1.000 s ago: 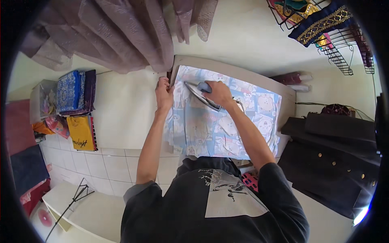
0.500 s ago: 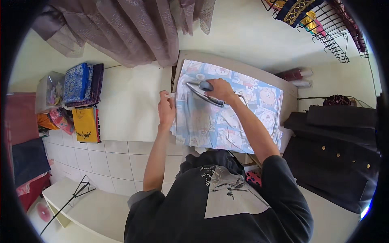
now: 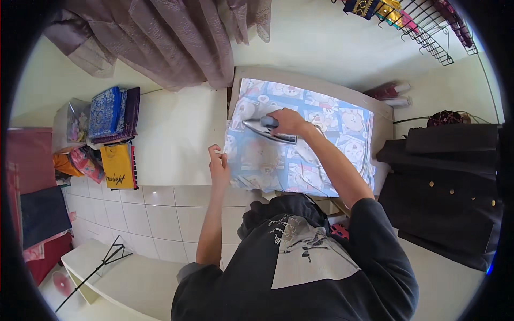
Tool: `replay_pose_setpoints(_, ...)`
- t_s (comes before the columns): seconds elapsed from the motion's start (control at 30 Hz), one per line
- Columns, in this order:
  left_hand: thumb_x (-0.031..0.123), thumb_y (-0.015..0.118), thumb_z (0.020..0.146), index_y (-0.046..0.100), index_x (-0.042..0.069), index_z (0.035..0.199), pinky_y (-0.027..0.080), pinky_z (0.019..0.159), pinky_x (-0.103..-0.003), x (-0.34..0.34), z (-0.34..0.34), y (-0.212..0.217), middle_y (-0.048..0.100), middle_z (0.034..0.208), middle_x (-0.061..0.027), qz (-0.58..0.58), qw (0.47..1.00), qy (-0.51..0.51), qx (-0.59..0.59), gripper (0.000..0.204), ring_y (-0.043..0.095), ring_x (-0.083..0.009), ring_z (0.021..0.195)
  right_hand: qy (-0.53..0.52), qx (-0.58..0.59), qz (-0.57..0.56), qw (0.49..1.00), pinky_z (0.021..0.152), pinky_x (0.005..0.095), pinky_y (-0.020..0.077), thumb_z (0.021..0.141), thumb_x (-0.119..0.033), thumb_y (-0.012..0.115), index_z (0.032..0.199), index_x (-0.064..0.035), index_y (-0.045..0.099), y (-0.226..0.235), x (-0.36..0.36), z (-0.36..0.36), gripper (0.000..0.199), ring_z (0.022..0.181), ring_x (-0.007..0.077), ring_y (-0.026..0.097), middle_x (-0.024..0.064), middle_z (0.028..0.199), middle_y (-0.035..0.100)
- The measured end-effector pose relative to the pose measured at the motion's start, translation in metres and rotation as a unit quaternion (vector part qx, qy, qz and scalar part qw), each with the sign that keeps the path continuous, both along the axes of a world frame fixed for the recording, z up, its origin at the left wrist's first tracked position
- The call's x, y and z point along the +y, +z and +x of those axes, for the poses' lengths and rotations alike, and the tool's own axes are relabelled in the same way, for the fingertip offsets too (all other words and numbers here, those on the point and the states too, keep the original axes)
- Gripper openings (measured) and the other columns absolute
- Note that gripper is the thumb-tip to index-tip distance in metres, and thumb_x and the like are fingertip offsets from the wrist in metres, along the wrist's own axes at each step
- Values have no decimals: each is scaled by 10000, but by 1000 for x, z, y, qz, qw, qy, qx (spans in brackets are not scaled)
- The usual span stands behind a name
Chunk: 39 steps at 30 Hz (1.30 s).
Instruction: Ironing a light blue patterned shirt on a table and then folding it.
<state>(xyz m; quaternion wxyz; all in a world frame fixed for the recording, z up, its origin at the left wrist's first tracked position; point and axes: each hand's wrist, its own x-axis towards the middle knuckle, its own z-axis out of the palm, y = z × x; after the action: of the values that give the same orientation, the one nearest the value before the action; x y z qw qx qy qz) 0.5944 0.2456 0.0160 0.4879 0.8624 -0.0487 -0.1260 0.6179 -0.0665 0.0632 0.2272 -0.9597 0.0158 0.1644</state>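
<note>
My right hand (image 3: 289,122) is closed around the handle of a clothes iron (image 3: 270,132). The iron's pointed tip faces left, and its soleplate lies against a blue and white cloth (image 3: 313,147) printed with cartoon animals. This cloth covers most of a padded surface (image 3: 385,112), with creases along its near part. At the cloth's left edge, my left hand (image 3: 218,168) has its fingers bent and its thumb close to them, seemingly pinching the edge. The fingertips are small in view.
Left of the cloth stands a pale tabletop (image 3: 179,136). Folded blue fabrics (image 3: 104,112) and a yellow garment (image 3: 118,166) are stacked beyond it. Dark clothing (image 3: 439,187) hangs over something at the right. A curtain (image 3: 176,43) and black wire rack (image 3: 423,35) hang above; a black tripod (image 3: 101,262) stands lower left.
My left hand has moved down along the cloth's left edge, toward me. The iron has shifted slightly left and down, and the cloth's left part looks smoother and pulled farther left.
</note>
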Motion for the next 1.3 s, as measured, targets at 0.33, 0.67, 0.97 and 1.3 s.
replay_pose_setpoints(0.33,102,688,943,556,9,1033,471,624,-261,33,-47,-31,664,834,-40,-99,977,-166,90,185,585,-86,722,31,22,14,999,886,479,549,727,-311,794,1194,-155,689,3,12,-16,504,1018,355,683,148,1068,725)
replay_pose_setpoints(0.67,279,588,1031,546,14,809,287,471,-301,37,-58,-14,396,542,4,-11,999,42,8,348,350,-64,530,21,-8,14,1000,848,481,556,753,-335,759,1234,-173,668,-4,41,-54,516,979,376,688,169,1039,723)
replay_pose_setpoints(0.97,350,553,1033,567,50,856,376,491,-388,29,-62,-29,472,502,-78,111,988,73,-82,349,468,-228,467,-21,52,-20,998,870,491,560,776,-287,748,1296,-186,642,6,70,-62,540,1017,373,683,166,1094,711)
replay_pose_setpoints(1.3,304,464,1050,464,256,1484,306,1093,-521,-10,-47,-16,373,1539,-153,235,943,-110,-209,436,389,-383,1348,-134,36,15,990,839,516,558,782,-243,707,1307,-155,634,1,102,-109,538,941,401,692,203,995,719)
